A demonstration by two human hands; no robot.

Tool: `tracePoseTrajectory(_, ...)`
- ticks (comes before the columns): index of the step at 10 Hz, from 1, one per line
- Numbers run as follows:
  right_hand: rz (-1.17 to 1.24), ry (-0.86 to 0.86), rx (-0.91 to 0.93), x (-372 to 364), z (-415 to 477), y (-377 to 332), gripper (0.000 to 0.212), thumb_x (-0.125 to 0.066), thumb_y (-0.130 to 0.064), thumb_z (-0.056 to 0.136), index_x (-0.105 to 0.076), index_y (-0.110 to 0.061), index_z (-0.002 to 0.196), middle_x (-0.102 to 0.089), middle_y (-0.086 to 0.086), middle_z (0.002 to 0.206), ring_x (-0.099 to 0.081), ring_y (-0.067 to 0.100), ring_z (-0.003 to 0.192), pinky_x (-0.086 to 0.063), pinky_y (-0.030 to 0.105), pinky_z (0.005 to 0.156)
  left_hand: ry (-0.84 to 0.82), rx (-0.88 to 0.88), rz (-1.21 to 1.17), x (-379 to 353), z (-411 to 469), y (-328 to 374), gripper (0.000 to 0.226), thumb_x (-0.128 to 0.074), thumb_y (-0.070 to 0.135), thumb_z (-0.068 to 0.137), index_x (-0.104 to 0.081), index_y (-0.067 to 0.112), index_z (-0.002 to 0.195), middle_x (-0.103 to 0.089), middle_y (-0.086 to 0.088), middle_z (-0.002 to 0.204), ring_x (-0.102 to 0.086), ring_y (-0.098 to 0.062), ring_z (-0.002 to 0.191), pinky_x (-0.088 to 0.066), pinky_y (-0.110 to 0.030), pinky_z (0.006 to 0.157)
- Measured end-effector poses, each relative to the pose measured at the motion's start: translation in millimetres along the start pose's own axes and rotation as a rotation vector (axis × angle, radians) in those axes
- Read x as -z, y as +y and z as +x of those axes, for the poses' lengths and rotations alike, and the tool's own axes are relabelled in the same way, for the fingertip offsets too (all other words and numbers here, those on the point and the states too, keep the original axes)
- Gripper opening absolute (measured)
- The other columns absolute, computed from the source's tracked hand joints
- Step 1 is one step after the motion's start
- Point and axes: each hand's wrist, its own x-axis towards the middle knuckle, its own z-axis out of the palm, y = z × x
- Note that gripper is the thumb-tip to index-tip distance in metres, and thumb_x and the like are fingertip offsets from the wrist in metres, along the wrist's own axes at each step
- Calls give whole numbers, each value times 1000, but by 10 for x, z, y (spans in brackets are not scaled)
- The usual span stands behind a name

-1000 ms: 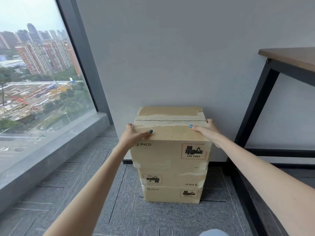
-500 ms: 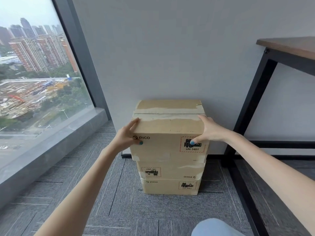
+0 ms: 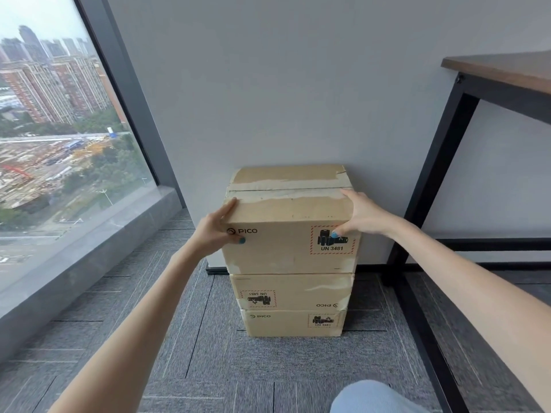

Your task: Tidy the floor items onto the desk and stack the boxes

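Three brown cardboard boxes stand stacked on the grey carpet against the wall. The top box [image 3: 286, 234] has tape across its lid and a UN 3481 label on its front. Under it sit the middle box [image 3: 292, 292], its print upside down, and the bottom box [image 3: 293, 323]. My left hand [image 3: 213, 234] grips the top box's front left corner, thumb on the front face. My right hand [image 3: 362, 216] grips its front right corner, thumb on the label.
A wooden desk top [image 3: 504, 71] on a black metal frame [image 3: 432, 171] stands at the right, its lower bar along the floor. A large window [image 3: 59, 129] with a grey sill [image 3: 89, 251] fills the left. My knee [image 3: 369, 397] shows at the bottom.
Both hands slid from the top front edge of the top box down to its front corners, thumbs now on the front face. The view has drawn slightly back.
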Motion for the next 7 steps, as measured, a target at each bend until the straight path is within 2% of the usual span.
tracePoseTrajectory(4, 31, 28, 12, -120, 72, 94, 115, -87, -24, 65, -12, -20, 152, -14, 4, 155, -21, 25, 143, -23, 41, 114, -44, 16, 25, -2, 11, -92, 100, -78, 0, 72, -25, 28, 152, -38, 1, 148, -44, -19, 124, -40, -28, 97)
tracePoseTrajectory(5, -7, 36, 8, -139, 71, 96, 116, -86, -27, 66, -10, -22, 152, -14, 3, 155, -22, 25, 142, -27, 42, 112, -64, -2, 120, 7, 5, -81, 100, -79, 8, 74, -20, 31, 152, -33, -3, 152, -40, -27, 132, -40, -40, 104)
tracePoseTrajectory(6, -88, 0, -68, -107, 47, 48, 120, -86, -36, 62, -5, -32, 151, -10, 3, 157, -25, 31, 141, -31, 52, 110, -113, 93, 283, 43, -49, 35, 107, -81, 27, 74, -8, 39, 152, -11, -10, 161, -14, -33, 146, -26, -55, 111)
tracePoseTrajectory(7, -260, 22, -89, -30, -155, -166, 112, -81, -34, 69, -6, -28, 151, 1, 7, 159, -25, 36, 140, -32, 56, 109, -58, 105, 473, 103, -206, 303, 100, -73, 48, 78, -6, 43, 152, 2, -5, 162, -5, -31, 147, -21, -63, 111)
